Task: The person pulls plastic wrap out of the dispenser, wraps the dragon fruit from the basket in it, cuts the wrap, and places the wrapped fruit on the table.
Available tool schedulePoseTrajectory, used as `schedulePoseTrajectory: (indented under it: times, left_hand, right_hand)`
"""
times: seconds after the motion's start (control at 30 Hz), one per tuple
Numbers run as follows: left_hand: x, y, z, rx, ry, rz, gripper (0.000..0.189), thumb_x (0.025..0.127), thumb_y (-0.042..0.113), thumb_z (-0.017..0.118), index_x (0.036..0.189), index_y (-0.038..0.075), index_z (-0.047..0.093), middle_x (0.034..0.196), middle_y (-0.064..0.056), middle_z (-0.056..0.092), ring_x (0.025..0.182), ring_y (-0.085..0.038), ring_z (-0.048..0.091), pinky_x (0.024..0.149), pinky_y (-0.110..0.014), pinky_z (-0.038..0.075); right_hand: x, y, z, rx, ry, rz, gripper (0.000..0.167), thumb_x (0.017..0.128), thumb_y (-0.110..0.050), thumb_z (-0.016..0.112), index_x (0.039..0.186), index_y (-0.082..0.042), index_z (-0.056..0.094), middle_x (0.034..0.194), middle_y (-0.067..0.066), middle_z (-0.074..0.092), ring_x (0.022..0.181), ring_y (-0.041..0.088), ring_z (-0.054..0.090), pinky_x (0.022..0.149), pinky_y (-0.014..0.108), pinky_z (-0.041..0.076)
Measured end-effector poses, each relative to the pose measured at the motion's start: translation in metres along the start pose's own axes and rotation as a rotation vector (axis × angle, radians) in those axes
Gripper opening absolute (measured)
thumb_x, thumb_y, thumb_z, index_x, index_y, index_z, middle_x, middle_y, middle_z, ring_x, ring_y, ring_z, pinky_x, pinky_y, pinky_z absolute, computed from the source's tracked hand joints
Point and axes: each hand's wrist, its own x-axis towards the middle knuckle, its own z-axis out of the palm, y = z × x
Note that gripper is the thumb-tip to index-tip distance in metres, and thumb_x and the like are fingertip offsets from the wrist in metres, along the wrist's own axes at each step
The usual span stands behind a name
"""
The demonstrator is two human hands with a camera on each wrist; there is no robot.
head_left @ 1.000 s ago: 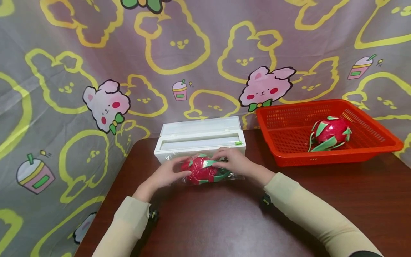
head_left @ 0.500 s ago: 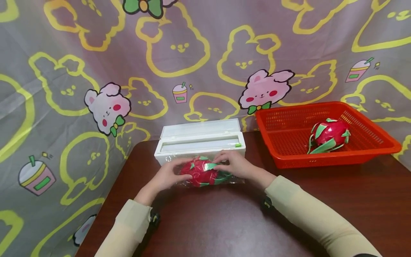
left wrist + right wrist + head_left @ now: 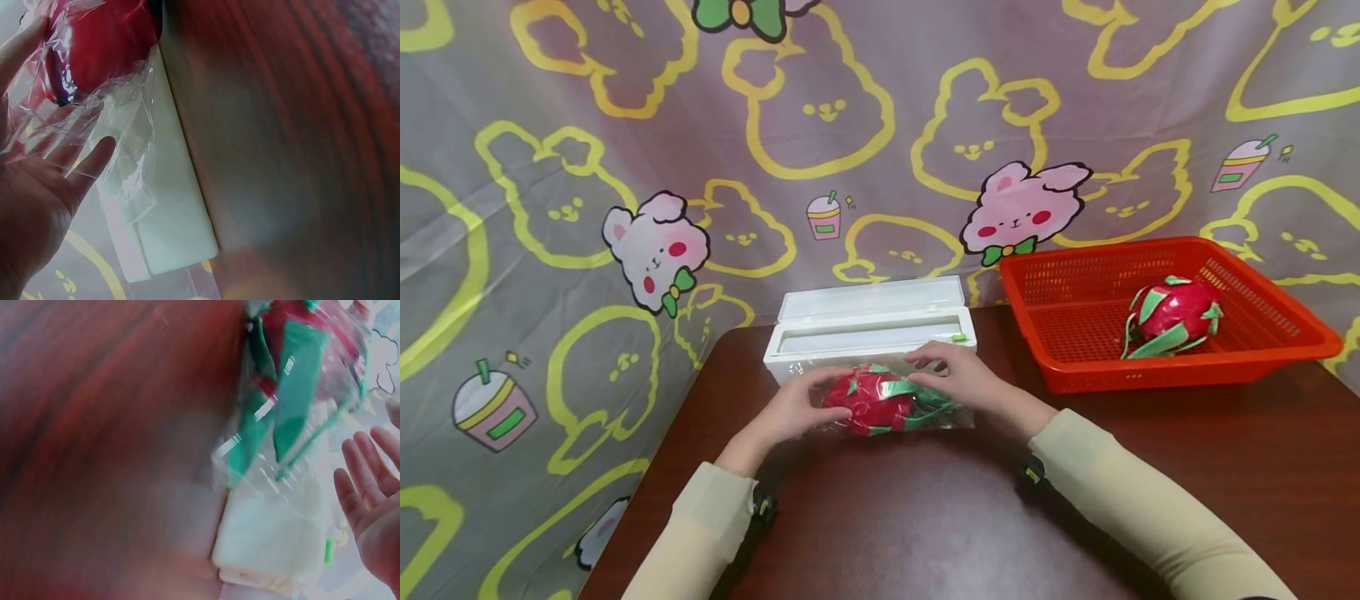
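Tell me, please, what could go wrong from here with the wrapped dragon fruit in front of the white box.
The wrapped dragon fruit might slip or roll: the left hand curves round one end, while the right hand looks open and apart from it. The film is crumpled and loose by the left hand, so it could fold onto itself or cling. The green leaves trail under the film at the other end and might stretch or tear it.

We could pass over the near tabletop (image 3: 910, 508). Behind the wrapped dragon fruit (image 3: 876, 407), a film dispenser (image 3: 850, 354) blocks us.
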Motion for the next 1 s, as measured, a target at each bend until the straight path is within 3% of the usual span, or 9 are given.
schedulePoseTrajectory:
  times: [0.27,0.4,0.53,0.63,0.87,1.0]
  left_hand:
    - [-0.004,0.003,-0.002,-0.004,-0.013,0.022,0.063,0.075,0.029,0.085,0.132,0.027,0.058,0.129,0.002,0.057,0.118,-0.026,0.054,0.083,-0.038,0.054]
    - [-0.004,0.004,-0.003,-0.012,-0.029,0.028,0.063,0.076,0.028,0.085,0.133,0.026,0.057,0.129,0.001,0.057,0.119,-0.027,0.054,0.084,-0.038,0.054]
    - [-0.004,0.004,-0.002,-0.007,-0.04,0.051,0.063,0.076,0.027,0.085,0.132,0.026,0.057,0.128,0.002,0.057,0.119,-0.026,0.054,0.083,-0.037,0.054]
    - [-0.004,0.002,-0.002,0.013,-0.046,0.077,0.067,0.075,0.028,0.086,0.134,0.025,0.055,0.129,0.003,0.057,0.119,-0.024,0.054,0.084,-0.036,0.054]
    - [-0.013,-0.004,-0.011,0.107,-0.066,0.081,0.082,0.072,0.019,0.088,0.143,0.018,0.046,0.128,-0.002,0.058,0.116,-0.024,0.056,0.088,-0.038,0.052]
    - [-0.021,-0.008,-0.021,0.177,-0.062,0.039,0.063,0.074,0.014,0.086,0.131,0.017,0.059,0.12,0.001,0.064,0.111,-0.021,0.06,0.088,-0.04,0.052]
  right_hand:
    - [0.0,0.009,-0.022,-0.03,0.317,0.085,0.034,0.089,-0.013,0.072,0.119,-0.001,0.066,0.114,0.015,0.065,0.103,0.03,0.059,0.085,0.047,0.051]
    - [0.0,0.013,-0.028,-0.024,0.399,0.166,0.04,0.09,-0.016,0.071,0.125,-0.001,0.061,0.119,0.02,0.059,0.108,0.036,0.055,0.088,0.05,0.049]
    - [-0.001,0.019,-0.027,-0.024,0.367,0.246,0.048,0.09,-0.022,0.072,0.13,-0.002,0.057,0.125,0.021,0.055,0.112,0.035,0.053,0.091,0.049,0.048]
    - [-0.004,0.022,-0.025,-0.045,0.329,0.251,0.051,0.087,-0.024,0.075,0.13,-0.003,0.057,0.126,0.018,0.054,0.111,0.033,0.052,0.091,0.048,0.047]
    - [-0.017,0.023,-0.02,-0.202,0.281,0.05,0.048,0.078,-0.022,0.083,0.118,-0.004,0.065,0.117,0.013,0.057,0.107,0.031,0.052,0.086,0.045,0.047]
    - [-0.027,0.025,-0.02,-0.216,0.232,0.009,0.047,0.075,-0.021,0.086,0.114,-0.005,0.066,0.108,0.012,0.058,0.098,0.031,0.055,0.074,0.043,0.049]
